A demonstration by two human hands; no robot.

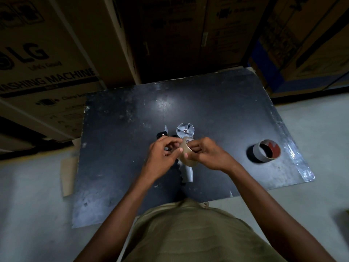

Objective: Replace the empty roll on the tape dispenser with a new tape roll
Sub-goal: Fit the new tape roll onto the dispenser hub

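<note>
olive-khaki shirt covers torso at bottom of view, fabric faintly ribbed in horizontal lines, small fold or tab at upper hem. both forearms bare, no sleeves visible past elbows. left hand and right hand bare: no gloves, rings, watch or wristband visible.

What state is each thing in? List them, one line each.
Tape dispenser: lying on the dark board, spool hub bare.
New tape roll: held over the dispenser, not yet on the hub.
Empty roll: off the dispenser, resting on the board.
Left hand: pinching the roll's edge.
Right hand: gripping the roll.
</note>
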